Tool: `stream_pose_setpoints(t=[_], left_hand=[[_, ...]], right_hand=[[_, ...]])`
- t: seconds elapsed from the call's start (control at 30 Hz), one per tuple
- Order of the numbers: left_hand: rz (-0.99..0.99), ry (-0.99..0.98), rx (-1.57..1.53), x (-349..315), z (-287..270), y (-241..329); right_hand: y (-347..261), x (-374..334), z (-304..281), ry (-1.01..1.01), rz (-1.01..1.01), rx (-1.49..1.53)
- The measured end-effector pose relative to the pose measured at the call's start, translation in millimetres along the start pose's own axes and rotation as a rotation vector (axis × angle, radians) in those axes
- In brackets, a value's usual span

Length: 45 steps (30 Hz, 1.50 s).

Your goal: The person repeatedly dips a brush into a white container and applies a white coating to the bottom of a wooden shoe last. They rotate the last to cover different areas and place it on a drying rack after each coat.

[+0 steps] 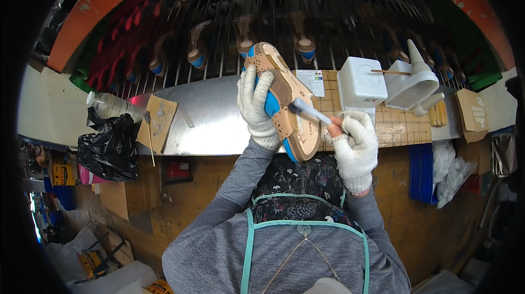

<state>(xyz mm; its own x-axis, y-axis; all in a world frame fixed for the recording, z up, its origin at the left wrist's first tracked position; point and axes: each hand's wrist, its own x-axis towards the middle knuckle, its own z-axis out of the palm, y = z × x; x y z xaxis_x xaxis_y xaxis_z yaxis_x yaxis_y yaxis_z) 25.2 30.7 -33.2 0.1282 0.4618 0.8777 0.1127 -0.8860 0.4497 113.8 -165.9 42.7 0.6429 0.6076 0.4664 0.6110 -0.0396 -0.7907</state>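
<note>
My left hand, in a white knitted glove, is closed around the side of a sandal on a blue shoe last. Its pale sole side faces up, and brown perforated straps wrap over the edges. Between the bare fingertips and thumb of my gloved right hand is a brush with a pale handle. The dark bristle end meets the sandal at the inner edge of the sole, near its middle. Both hands are above the front edge of the metal bench.
Beyond the bench, a rack of metal rods carries several sandals on lasts. White plastic pots and a spouted white bottle stand on cardboard at right. At left are a stick brush on cardboard, a clear bottle and a black bag.
</note>
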Motion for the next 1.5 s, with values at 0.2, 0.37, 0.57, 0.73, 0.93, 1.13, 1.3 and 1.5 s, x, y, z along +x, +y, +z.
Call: stream_pose_setpoints(t=[0.2, 0.37, 0.57, 0.73, 0.93, 1.13, 1.3, 1.5], left_hand=[[0.006, 0.014, -0.024, 4.9, 3.6, -8.5], [-0.004, 0.037, -0.051, 4.8, 11.3, -10.6], [-0.019, 0.015, -0.127, 1.4, 15.3, -8.6], [-0.002, 0.029, -0.09, -0.2, 15.9, -17.2], [-0.132, 0.048, -0.302, -5.9, 18.7, -17.8], [-0.458, -0.047, -0.725, -8.0, 17.7, -1.6], [-0.65, -0.041, -1.06, -5.5, 18.9, 15.1], [-0.555, -0.137, -1.017, 1.3, 10.6, 26.5]], right_hand=[[-6.8, -19.3, -28.0, -0.21, 0.147, 0.102], [-8.1, -30.8, -34.2, -0.203, 0.206, 0.062], [-8.7, -17.8, -27.9, -0.138, 0.081, -0.086], [-13.6, -14.7, -25.4, -0.021, -0.113, -0.245], [-7.7, -34.1, -21.0, 0.01, -0.327, -0.295], [-4.3, -40.5, -25.5, 0.112, -0.369, -0.293], [-15.6, -38.7, -31.2, 0.134, -0.502, -0.445], [-12.1, -39.0, -29.5, 0.233, -0.444, -0.464]])
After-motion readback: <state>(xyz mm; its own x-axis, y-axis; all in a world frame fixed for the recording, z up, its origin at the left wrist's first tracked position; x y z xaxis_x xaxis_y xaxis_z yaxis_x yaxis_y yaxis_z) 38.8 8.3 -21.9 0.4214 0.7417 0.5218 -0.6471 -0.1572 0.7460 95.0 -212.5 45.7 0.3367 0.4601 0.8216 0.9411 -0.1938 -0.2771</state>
